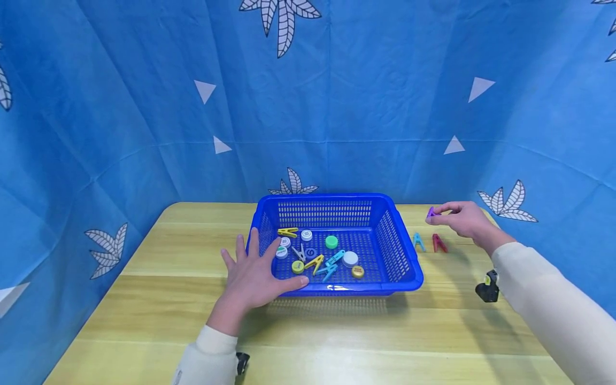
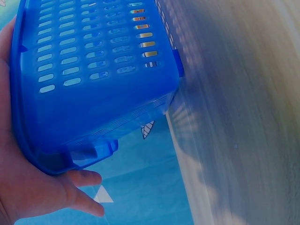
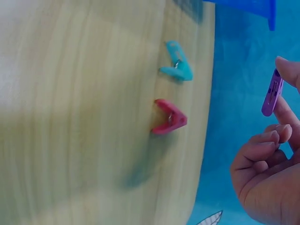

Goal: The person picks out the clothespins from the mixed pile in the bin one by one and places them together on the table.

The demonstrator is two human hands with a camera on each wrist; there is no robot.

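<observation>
A purple clothespin point(image 1: 431, 213) is pinched between the thumb and forefinger of my right hand point(image 1: 464, 219), raised above the table to the right of the basket. Below that hand, a light blue clothespin point(image 1: 419, 241) and a red clothespin point(image 1: 439, 243) stand on the wood; the right wrist view shows both too. My left hand point(image 1: 252, 275) lies spread at the near left corner of the blue plastic basket point(image 1: 406, 262), thumb along the front rim. In the left wrist view its fingers point(image 2: 84, 206) extend straight past the rim.
Inside the basket lie several bottle caps, among them a green cap point(image 1: 331, 242) and a white cap point(image 1: 350, 259), with yellow clothespins point(image 1: 315, 264), blue ones and a grey one. The wooden table point(image 1: 159, 299) ends at a blue curtain point(image 1: 327, 107) behind.
</observation>
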